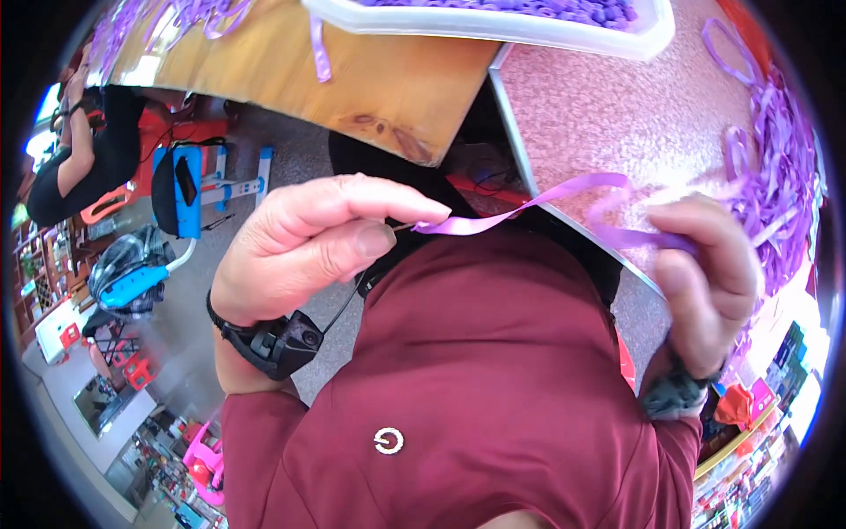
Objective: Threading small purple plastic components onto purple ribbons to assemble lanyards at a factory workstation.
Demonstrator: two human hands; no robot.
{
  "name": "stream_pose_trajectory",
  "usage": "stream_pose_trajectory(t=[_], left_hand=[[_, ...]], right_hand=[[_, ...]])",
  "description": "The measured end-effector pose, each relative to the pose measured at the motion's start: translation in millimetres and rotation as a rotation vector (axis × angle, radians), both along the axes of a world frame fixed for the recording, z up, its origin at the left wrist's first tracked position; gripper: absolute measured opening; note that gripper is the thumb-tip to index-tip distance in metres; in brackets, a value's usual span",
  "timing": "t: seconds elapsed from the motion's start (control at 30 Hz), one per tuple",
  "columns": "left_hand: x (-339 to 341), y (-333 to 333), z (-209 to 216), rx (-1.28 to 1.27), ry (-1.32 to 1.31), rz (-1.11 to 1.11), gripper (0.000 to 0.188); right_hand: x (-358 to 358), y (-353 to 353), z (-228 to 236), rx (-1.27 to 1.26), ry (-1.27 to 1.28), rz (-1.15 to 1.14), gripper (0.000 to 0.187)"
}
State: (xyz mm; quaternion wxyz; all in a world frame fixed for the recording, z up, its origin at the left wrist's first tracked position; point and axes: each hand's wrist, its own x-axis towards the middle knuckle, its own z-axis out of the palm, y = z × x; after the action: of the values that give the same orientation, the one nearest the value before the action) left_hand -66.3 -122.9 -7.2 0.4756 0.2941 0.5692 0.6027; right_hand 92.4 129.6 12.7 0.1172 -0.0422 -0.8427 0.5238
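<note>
A purple satin ribbon (480, 225) stretches in a loose, twisting curve between my two hands, above my lap. My left hand (304, 242) pinches its left end between thumb and forefinger. A short, thin dark piece shows at those fingertips, too small to name. On the other side, my right hand (709, 273) is closed on the ribbon with bent fingers and is slightly blurred. Part of the ribbon loops up near the right fingers, in front of the pinkish tabletop.
A white plastic tray (493, 32) of small purple pieces stands at the far edge, across a wooden table (388, 97) and a pink speckled table (608, 106). A heap of purple ribbons (780, 176) lies at the right. Another person's arm (81, 145) shows at the far left, near a blue chair (181, 189).
</note>
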Motion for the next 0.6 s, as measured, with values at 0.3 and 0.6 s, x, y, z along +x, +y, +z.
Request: stream_pose_trajectory(t=[0.3,0.6], left_hand=[[21.3,30.0,6.9,-0.089,0.083,0.125,0.011],[28.7,40.0,4.6,-0.082,0.007,0.092,0.012]], right_hand=[[-35.4,-39.5,-20.2,-0.071,-0.077,0.211,0.034],[-31.2,-34.8,-22.8,-0.320,-0.112,0.181,0.025]])
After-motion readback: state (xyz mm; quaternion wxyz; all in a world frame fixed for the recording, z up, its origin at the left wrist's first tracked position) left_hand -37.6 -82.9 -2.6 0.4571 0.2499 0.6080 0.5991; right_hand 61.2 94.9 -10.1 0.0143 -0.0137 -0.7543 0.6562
